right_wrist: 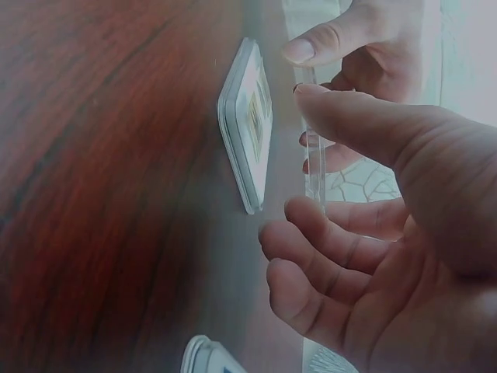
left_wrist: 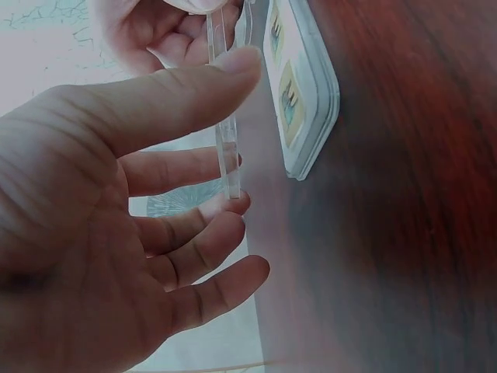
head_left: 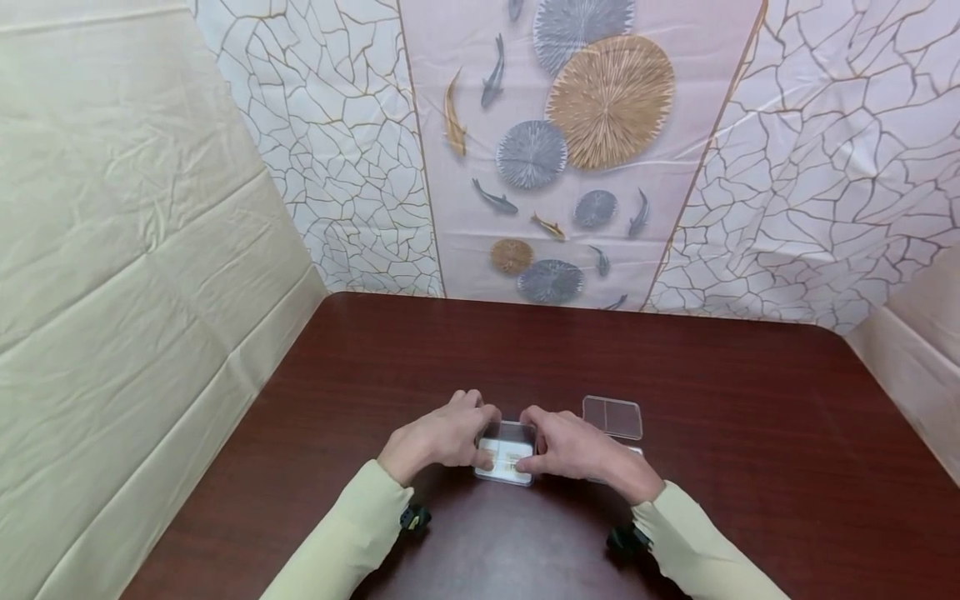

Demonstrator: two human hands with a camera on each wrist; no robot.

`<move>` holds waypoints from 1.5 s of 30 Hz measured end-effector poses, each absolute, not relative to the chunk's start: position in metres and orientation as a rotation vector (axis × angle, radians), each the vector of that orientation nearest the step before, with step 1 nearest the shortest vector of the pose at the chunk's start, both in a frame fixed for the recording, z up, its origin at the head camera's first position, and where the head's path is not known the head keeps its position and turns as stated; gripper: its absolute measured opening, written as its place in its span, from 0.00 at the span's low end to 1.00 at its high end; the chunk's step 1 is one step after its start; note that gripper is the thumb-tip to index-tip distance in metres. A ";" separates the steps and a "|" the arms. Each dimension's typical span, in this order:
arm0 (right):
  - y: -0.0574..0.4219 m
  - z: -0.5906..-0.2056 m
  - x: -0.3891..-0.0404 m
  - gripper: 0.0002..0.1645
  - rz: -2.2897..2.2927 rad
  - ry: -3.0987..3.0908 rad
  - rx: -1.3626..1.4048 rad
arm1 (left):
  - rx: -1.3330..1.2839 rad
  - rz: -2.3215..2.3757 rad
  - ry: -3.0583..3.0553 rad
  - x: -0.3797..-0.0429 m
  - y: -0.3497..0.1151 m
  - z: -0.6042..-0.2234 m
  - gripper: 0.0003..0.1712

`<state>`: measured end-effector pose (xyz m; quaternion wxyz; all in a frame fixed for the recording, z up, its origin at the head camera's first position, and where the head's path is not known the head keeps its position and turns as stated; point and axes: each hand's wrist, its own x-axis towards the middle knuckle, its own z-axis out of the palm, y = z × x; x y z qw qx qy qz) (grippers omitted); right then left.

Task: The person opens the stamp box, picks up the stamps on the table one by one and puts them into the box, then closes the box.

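A clear plastic lid (left_wrist: pixel 232 167) is held edge-on between both hands, a small gap above a flat white rectangular case (left_wrist: pixel 304 116) on the table. The case has rounded corners and yellowish pictures on its face. My left hand (head_left: pixel 447 432) pinches the lid's left side between thumb and fingertips. On the opposite side my right hand (head_left: pixel 573 444) grips it, with the thumb (right_wrist: pixel 334 109) on the near edge and fingertips at the far edge. From the head view, the lid overlaps the white case (head_left: pixel 501 467) beneath it.
To the right on the dark red wooden table (head_left: pixel 375 350) lies another clear lid (head_left: pixel 612 418). A second white case (right_wrist: pixel 203 356) sits near it, mostly hidden behind my right hand in the head view. Patterned cloth (head_left: pixel 360 150) hangs beyond the far table edge.
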<state>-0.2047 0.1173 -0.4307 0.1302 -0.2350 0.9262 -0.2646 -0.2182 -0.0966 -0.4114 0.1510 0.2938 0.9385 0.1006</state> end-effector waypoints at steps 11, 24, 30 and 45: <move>0.116 -0.431 -0.198 0.32 -0.775 2.656 -0.689 | 0.821 0.314 2.699 -0.209 -0.099 -0.414 0.31; 0.116 -0.438 -0.193 0.32 -0.767 2.645 -0.719 | 0.799 0.298 2.698 -0.203 -0.099 -0.420 0.35; 0.115 -0.440 -0.193 0.32 -0.741 2.651 -0.710 | 0.819 0.281 2.708 -0.204 -0.099 -0.424 0.35; 0.112 -0.441 -0.195 0.30 -0.698 2.662 -0.704 | 0.793 0.251 2.714 -0.204 -0.099 -0.425 0.35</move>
